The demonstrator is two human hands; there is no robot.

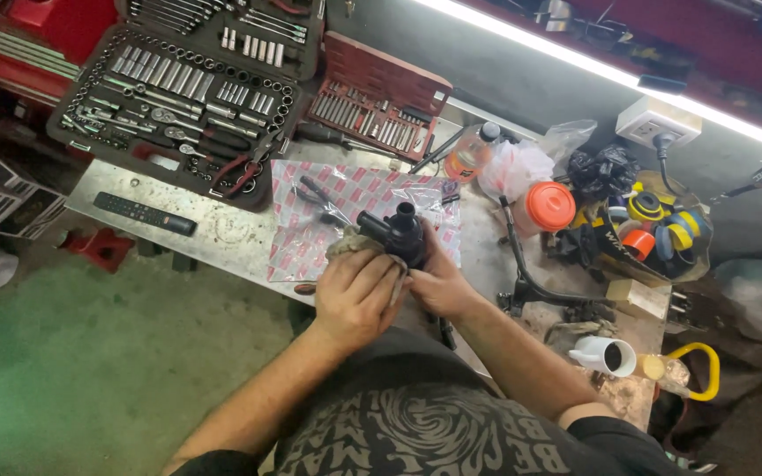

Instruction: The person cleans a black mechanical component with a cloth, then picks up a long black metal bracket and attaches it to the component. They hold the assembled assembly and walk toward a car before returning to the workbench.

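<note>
Both hands meet over the workbench (222, 231) edge: left hand (356, 295) presses a dirty rag (352, 241) onto the black pump-like part (393, 233), right hand (438, 284) grips its other side, above a red-printed plastic bag (324, 211)

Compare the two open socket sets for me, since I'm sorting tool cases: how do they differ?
The black socket set is the larger; the red socket set is clearly smaller. The black socket set lies at the bench's far left corner, with pliers in its lower tray; the red socket set sits nearer the middle, beside an orange bottle. Both lie open, showing rows of chrome sockets.
</note>
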